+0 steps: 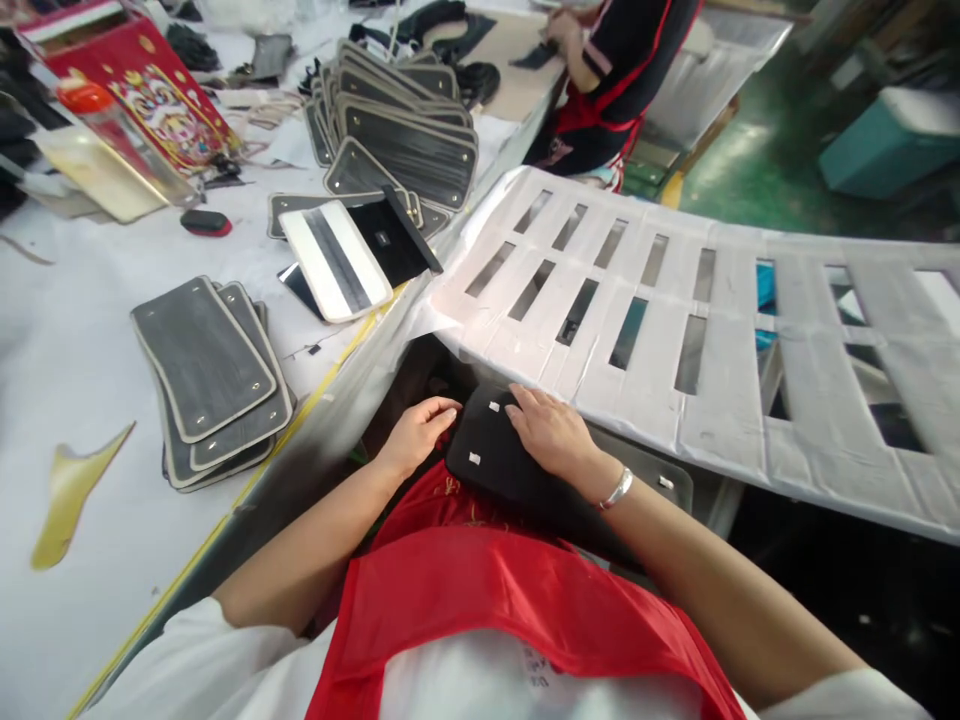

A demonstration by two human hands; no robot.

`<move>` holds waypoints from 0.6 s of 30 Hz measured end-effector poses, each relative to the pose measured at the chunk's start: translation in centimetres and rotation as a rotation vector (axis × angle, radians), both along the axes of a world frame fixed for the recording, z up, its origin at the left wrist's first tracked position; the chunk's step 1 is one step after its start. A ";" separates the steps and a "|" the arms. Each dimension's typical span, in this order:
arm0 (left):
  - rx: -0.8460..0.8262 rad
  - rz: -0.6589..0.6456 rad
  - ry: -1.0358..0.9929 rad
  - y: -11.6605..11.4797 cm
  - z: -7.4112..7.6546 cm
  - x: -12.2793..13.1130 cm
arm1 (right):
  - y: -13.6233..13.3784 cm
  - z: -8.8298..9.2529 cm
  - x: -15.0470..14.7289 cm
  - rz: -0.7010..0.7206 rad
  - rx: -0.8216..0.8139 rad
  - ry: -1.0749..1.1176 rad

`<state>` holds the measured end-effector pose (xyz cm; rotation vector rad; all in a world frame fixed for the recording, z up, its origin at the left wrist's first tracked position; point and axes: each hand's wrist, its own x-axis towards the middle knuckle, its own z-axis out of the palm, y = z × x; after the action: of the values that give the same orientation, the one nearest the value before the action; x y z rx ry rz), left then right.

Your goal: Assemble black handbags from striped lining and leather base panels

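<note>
A black padded panel (495, 445) with rounded corners lies across my lap, small pale metal prongs showing at its ends. Flat on its upper part rests my right hand (553, 432), fingers stretched out, a silver bracelet at the wrist. At the panel's left edge is my left hand (416, 435), thumb and fingers pinched together; whatever is between them, if anything, is too small to make out. To the left, on the white table, lies a small stack of grey panels (206, 365) with pale edging and metal studs.
A larger pile of grey panels (409, 140) stands farther back, near a white-and-grey striped piece (335, 260). A slatted white-covered rack (660, 290) borders my right. A red bag (150, 85) and a yellow scrap (75, 495) are on the table (67, 330). Another person (615, 70) works beyond.
</note>
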<state>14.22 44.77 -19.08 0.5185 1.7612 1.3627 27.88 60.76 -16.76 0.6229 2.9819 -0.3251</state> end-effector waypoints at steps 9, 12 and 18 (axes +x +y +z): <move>-0.013 -0.123 0.328 3.8 0.9 -1.5 | 2.2 0.2 -2.4 0.038 -0.316 -0.086; -0.087 -0.122 0.304 4.2 1.1 -1.5 | 3.5 0.0 -3.3 0.090 -0.485 -0.144; -0.216 -0.170 0.352 4.9 1.4 -1.7 | 5.6 -0.9 -4.8 0.198 -0.773 -0.193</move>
<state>12.49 49.68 -17.66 0.8044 2.0630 0.9914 23.04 66.33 -17.67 0.2447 2.4086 -1.2210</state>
